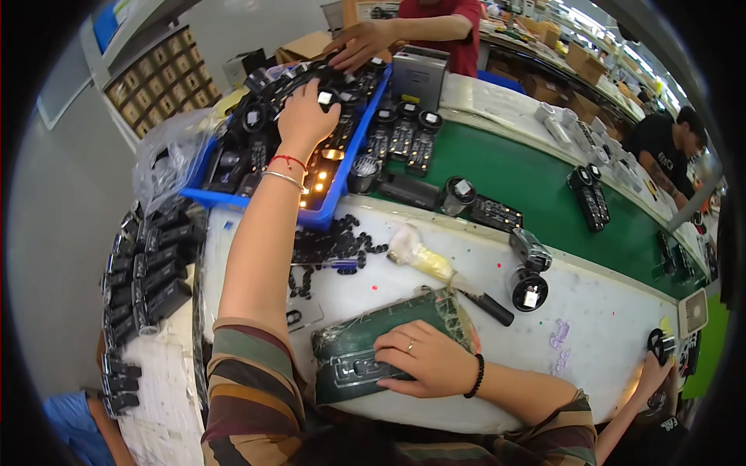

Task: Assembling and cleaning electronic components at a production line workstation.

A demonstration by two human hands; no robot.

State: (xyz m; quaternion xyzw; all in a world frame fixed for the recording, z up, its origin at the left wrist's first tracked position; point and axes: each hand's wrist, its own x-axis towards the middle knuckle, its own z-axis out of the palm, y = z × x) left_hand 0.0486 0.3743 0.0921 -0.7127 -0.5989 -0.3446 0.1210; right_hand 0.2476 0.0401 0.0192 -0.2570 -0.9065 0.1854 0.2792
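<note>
My left hand reaches into a long blue bin full of black devices. Its thumb and forefinger close around a black round-headed device with a white square on it; the other fingers lie over neighbouring parts. On the near side, my right hand rests with fingers stretched out on a dark green padded block, which has a long recessed shape in its top. Nothing shows in the right hand. Right of the block lie a black-handled tool and a black device with a round head.
Another person's hand is over the bin's far end. Several devices lie on the green belt. Small black parts are heaped below the bin. Black housings line the left side. A co-worker's hand holds a device at right.
</note>
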